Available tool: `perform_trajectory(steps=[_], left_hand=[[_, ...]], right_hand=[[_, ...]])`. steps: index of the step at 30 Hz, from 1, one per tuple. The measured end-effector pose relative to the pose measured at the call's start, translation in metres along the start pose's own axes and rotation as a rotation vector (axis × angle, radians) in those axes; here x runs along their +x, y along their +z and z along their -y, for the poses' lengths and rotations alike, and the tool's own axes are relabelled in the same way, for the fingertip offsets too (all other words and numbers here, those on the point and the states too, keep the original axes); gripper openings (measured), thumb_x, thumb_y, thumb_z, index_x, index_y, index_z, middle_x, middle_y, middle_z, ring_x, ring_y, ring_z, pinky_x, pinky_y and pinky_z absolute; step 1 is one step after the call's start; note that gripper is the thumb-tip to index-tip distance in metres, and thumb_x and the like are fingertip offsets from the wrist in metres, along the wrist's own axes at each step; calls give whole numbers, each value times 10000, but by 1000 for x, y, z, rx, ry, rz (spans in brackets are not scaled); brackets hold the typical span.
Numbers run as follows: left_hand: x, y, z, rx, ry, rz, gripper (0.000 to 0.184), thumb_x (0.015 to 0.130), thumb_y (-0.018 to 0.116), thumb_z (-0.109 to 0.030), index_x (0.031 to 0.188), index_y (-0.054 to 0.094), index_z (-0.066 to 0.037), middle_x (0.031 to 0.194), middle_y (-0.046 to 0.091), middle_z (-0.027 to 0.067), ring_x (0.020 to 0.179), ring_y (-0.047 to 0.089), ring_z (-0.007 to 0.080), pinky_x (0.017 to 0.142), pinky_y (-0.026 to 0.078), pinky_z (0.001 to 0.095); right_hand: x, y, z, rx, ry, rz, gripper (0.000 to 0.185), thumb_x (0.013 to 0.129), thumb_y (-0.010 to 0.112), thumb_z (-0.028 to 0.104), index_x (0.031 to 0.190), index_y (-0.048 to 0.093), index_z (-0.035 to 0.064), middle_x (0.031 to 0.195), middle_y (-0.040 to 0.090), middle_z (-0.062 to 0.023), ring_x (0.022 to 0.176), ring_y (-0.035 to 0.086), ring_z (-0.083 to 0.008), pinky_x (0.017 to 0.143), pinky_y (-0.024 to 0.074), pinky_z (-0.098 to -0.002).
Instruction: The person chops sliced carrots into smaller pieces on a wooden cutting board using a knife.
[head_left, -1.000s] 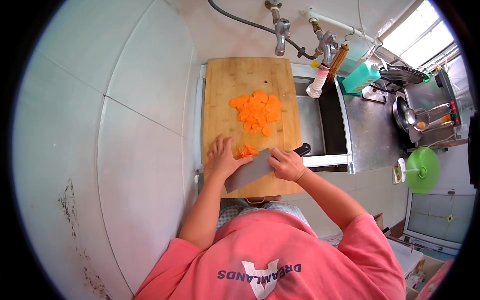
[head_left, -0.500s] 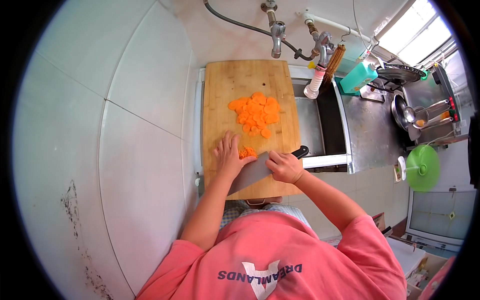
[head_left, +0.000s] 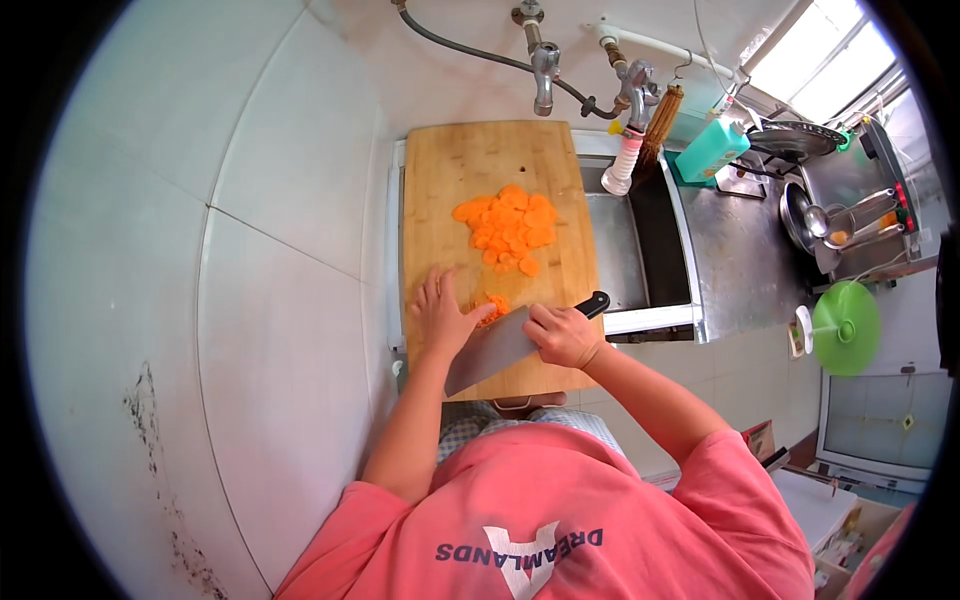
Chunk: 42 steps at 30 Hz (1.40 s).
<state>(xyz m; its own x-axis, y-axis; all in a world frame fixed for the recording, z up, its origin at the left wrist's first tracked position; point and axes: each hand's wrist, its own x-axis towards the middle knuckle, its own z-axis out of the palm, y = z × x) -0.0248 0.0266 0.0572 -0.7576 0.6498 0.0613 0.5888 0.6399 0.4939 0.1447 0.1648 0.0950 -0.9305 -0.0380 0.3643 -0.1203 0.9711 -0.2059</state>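
On a wooden cutting board [head_left: 470,155], my right hand [head_left: 562,336] grips a cleaver [head_left: 492,352], its fingers closed where the black handle meets the broad blade. The blade lies slantwise across the near part of the board. Just beyond its edge is a small heap of finely cut carrot [head_left: 494,307]. My left hand [head_left: 442,314] is at the left of that heap, fingers spread and thumb stretched toward the carrot. Whether the thumb touches the carrot or the blade is hard to tell. Farther up the board lies a pile of round carrot slices [head_left: 512,228].
The board rests over a sink [head_left: 612,250] with a tap [head_left: 636,95] and pink hose end above. To the right are a teal bottle [head_left: 712,150], a pan [head_left: 795,215] with ladles and a green fan [head_left: 846,328]. A tiled wall [head_left: 285,290] stands close on the left.
My left hand has shifted slightly left, its fingers spread a little more. The cleaver and my right hand have also moved a little left. The whole view has shifted slightly.
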Motion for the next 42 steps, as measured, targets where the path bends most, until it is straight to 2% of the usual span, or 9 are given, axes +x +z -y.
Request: perform_trajectory(steps=[5, 8, 23, 27, 30, 33, 35, 38, 42], left_hand=[[-5, -19, -9, -15, -78, 229, 898, 566, 829, -481, 1291, 434, -128, 1421, 335, 108, 1299, 303, 313, 982, 285, 512], [-1, 9, 3, 12, -109, 84, 893, 549, 835, -484, 1268, 446, -125, 1407, 338, 104, 1297, 305, 310, 985, 289, 504], [-1, 15, -3, -107, -55, 27, 832, 587, 826, -419, 1260, 416, -151, 1375, 368, 98, 1232, 381, 324, 956, 297, 550], [-9, -4, -15, -47, -30, 184, 832, 608, 819, -400, 1279, 401, -142, 1385, 363, 91, 1232, 382, 323, 965, 282, 549], [-5, 3, -10, 78, -56, 108, 772, 636, 805, -386, 1259, 420, -144, 1364, 384, 86, 1211, 401, 300, 954, 292, 534], [3, 2, -2, 13, -84, 25, 507, 690, 774, -344, 1094, 551, -133, 1284, 462, 64, 1172, 430, 273, 929, 315, 515], [6, 1, 0, -43, -26, 7, 229, 742, 734, -267, 863, 620, -110, 1170, 538, 46, 1126, 456, 255, 899, 346, 486], [7, 5, 2, -105, 57, -8, 122, 782, 681, -200, 757, 635, -90, 1105, 574, 48, 1065, 493, 268, 898, 367, 436], [14, -4, 12, -164, 153, 60, 41, 799, 641, -127, 788, 643, -88, 1087, 584, 58, 1014, 518, 280, 875, 399, 386]], right_hand=[[-2, -1, -1, -8, 34, 6, 137, 652, 587, 80, 743, 485, 83, 772, 474, -76, 656, 589, -219, 519, 471, -336], [-4, -3, 2, -7, 40, 13, 132, 656, 583, 76, 746, 486, 82, 771, 476, -76, 660, 591, -219, 517, 471, -334], [-6, -2, 7, -7, 52, 22, 135, 651, 586, 67, 730, 477, 75, 771, 481, -77, 669, 594, -222, 527, 475, -335], [-4, -4, 8, -20, 70, 34, 137, 653, 591, 66, 731, 478, 76, 770, 480, -81, 676, 594, -226, 539, 476, -338], [-5, -4, 8, -5, 81, 47, 140, 657, 592, 64, 737, 478, 77, 781, 489, -88, 688, 598, -238, 551, 480, -353], [-9, -3, 11, 36, 140, 61, 137, 664, 589, 53, 764, 496, 67, 803, 505, -97, 705, 602, -263, 560, 481, -379], [-12, -6, 17, 71, 231, 107, 141, 668, 587, 48, 784, 508, 65, 816, 511, -101, 707, 602, -280, 562, 481, -392], [-16, -10, 28, 127, 409, 227, 162, 680, 586, 38, 832, 538, 68, 844, 519, -105, 698, 597, -317, 564, 480, -424], [-25, -5, 37, 192, 500, 238, 173, 675, 603, 36, 829, 537, 77, 847, 520, -98, 697, 599, -324, 568, 477, -442]])
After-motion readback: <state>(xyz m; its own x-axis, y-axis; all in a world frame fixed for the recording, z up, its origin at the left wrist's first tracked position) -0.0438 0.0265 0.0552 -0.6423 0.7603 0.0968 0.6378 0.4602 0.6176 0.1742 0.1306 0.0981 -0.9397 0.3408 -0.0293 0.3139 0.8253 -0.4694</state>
